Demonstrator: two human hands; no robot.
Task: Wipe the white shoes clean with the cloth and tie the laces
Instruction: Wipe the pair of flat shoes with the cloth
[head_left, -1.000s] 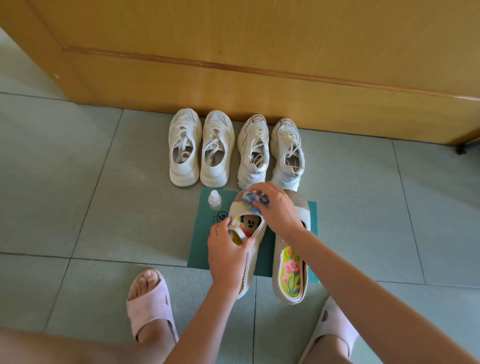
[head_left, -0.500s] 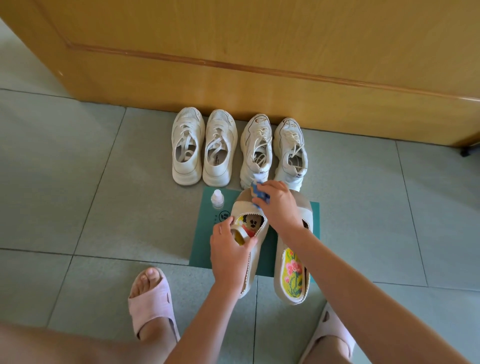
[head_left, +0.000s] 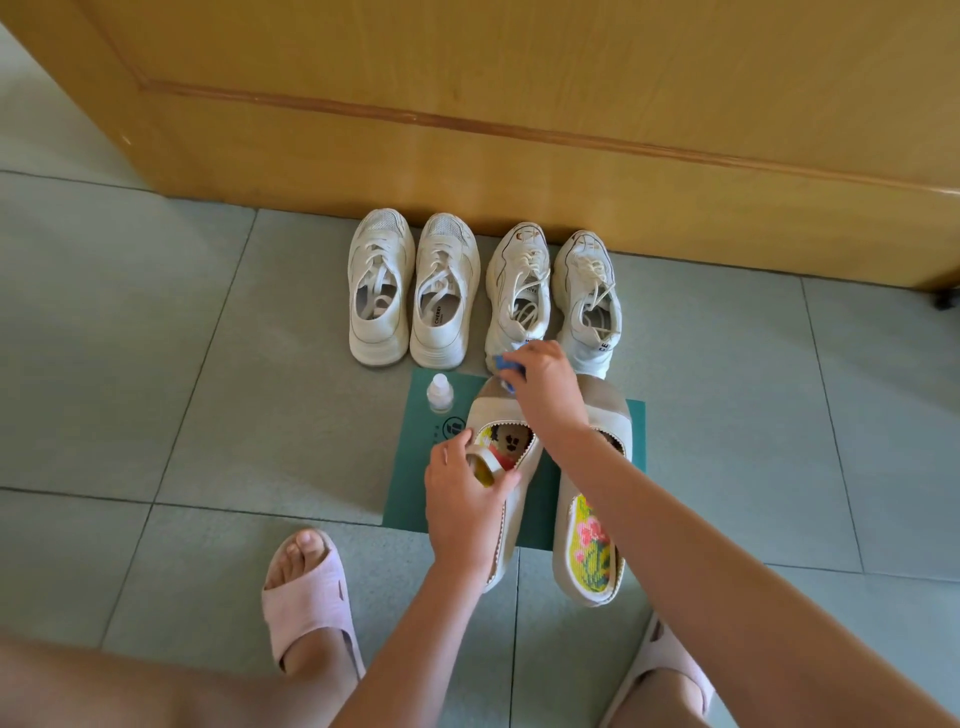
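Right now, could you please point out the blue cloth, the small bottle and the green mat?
blue cloth (head_left: 505, 365), head view, its exposed blue fold.
small bottle (head_left: 439, 400), head view, its body.
green mat (head_left: 408, 493), head view, bare left part.

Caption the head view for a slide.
Right hand presses a blue cloth to a beige slip-on shoe; left hand grips its strap, over a green mat.

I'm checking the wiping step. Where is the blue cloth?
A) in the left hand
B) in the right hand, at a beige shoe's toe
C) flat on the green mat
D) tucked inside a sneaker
B: the right hand holds the cloth at the toe of the beige shoe that the left hand grips.
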